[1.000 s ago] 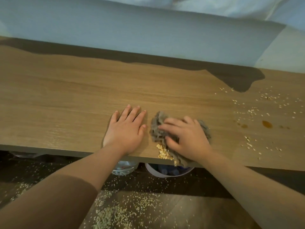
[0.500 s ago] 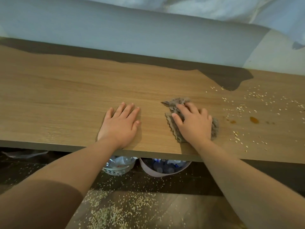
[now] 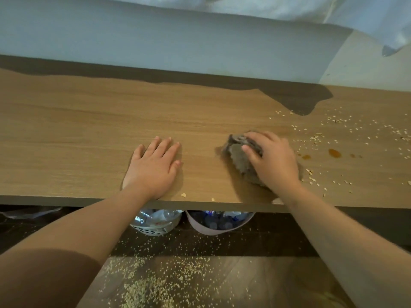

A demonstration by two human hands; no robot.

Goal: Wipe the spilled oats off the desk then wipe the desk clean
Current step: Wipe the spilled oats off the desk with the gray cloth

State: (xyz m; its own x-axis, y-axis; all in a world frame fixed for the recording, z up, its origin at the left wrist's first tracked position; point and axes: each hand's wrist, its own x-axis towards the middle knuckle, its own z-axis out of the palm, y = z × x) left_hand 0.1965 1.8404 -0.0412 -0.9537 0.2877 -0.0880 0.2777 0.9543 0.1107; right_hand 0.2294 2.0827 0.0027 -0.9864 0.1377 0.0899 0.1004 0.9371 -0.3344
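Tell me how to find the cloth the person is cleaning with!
Look at the long wooden desk along the wall, then near its front edge, right of the middle. There the right hand grips a crumpled grey-brown cloth. It is the only soft, fuzzy thing on the desk; the left hand lies flat and bare beside it, and the oats farther right are tiny pale flakes.

Home room, wooden desk (image 3: 89, 134), bottle baskets (image 3: 155, 228)
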